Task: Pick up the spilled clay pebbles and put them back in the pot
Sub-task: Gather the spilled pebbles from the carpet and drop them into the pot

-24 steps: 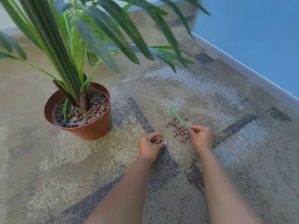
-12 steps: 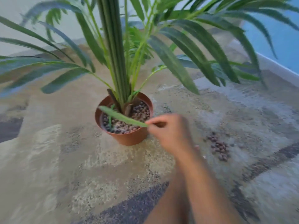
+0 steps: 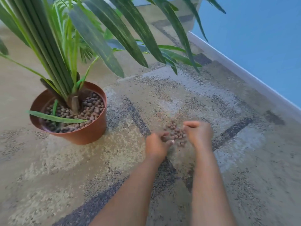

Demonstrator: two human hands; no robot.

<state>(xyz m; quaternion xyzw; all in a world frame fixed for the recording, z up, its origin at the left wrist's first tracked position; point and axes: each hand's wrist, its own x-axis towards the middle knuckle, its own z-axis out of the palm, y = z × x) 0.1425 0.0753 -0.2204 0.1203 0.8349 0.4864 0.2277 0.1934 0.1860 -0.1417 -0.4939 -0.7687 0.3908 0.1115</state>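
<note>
A small heap of brown clay pebbles point(image 3: 176, 131) lies on the carpet, right of the terracotta pot point(image 3: 76, 136). The pot holds a palm plant and more pebbles, and a loose green leaf point(image 3: 57, 118) lies across its top. My left hand point(image 3: 155, 145) is cupped against the heap's left side, fingers curled into the pebbles. On the heap's right side my right hand point(image 3: 199, 136) rests with its fingers bent inward. Both hands are blurred, and the pebbles under the fingers are hidden.
Long palm fronds point(image 3: 114, 35) hang over the carpet behind the heap. A white skirting board point(image 3: 244, 74) and a blue wall point(image 3: 260, 30) run along the right. Patterned beige and grey carpet point(image 3: 65, 185) spreads on all sides.
My right hand carried the loose leaf from the heap to the pot, left it there, and came back. Both hands now close in on the pebble heap from either side.
</note>
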